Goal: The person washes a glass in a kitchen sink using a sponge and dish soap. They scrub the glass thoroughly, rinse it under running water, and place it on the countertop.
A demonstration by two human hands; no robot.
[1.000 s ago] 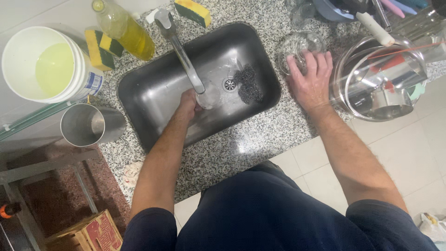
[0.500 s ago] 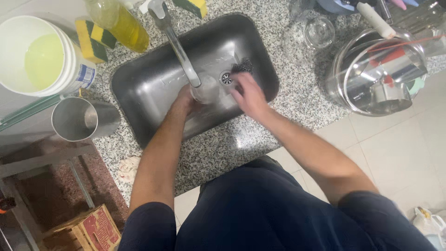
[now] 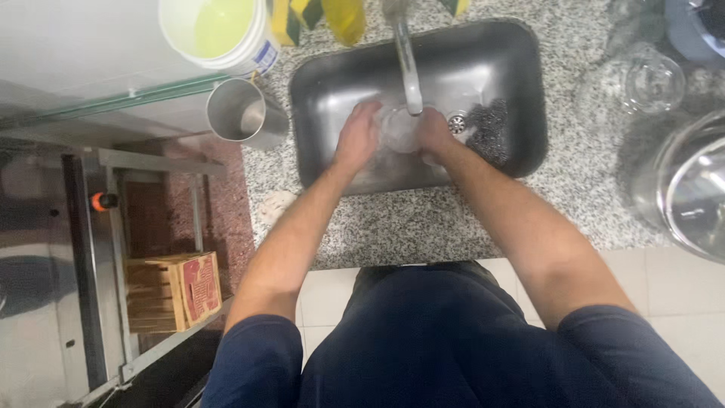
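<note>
At far left, a wooden crate (image 3: 172,291) with a red printed panel. In the steel sink (image 3: 521,91), left hand (image 3: 359,136) and right hand (image 3: 434,132) cup a clear glass (image 3: 399,130) under the faucet (image 3: 408,64), fingers curled round it (blurred). At right, another glass (image 3: 651,79); a pot (image 3: 691,189) is cut off.

We've got both hands in the sink (image 3: 513,91): left hand (image 3: 358,137) and right hand (image 3: 436,134) either side of a glass (image 3: 398,128), right under the tap (image 3: 408,68). Scourer (image 3: 491,130) lies in the basin, right of the drain. Metal cup (image 3: 243,115) sits on the counter (image 3: 423,227) left of the sink, bucket (image 3: 219,30) behind it. Another glass (image 3: 649,79) stands on the counter to the right.
</note>
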